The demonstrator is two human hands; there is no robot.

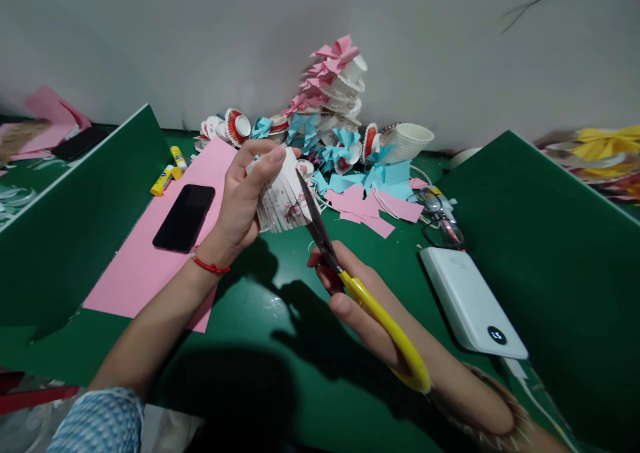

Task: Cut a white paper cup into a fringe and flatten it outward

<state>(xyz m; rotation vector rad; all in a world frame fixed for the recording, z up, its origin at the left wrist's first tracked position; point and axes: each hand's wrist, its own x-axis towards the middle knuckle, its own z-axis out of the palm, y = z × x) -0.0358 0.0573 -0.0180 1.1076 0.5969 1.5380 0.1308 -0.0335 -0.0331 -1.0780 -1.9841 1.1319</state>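
— The left hand [245, 196] is gripping what?
— It is closing around a fringed paper cup [281, 203], holding it above the desk [260, 320], centre. The right hand [367, 332] is clasping yellow scissors [361, 293], blades touching the cup's right side.

The left hand [245, 200] covers the near side of the paper cup [284, 200], so its rim and base cannot be made out, and the print on its cut strips is too small to read. The right hand [360, 306] hides part of the yellow loops of the scissors [357, 292], and its forearm runs off the bottom edge. The yellow paper shapes [603, 150] at the right edge are blurred and cut off. The display on the power bank [470, 300] is too small to read.
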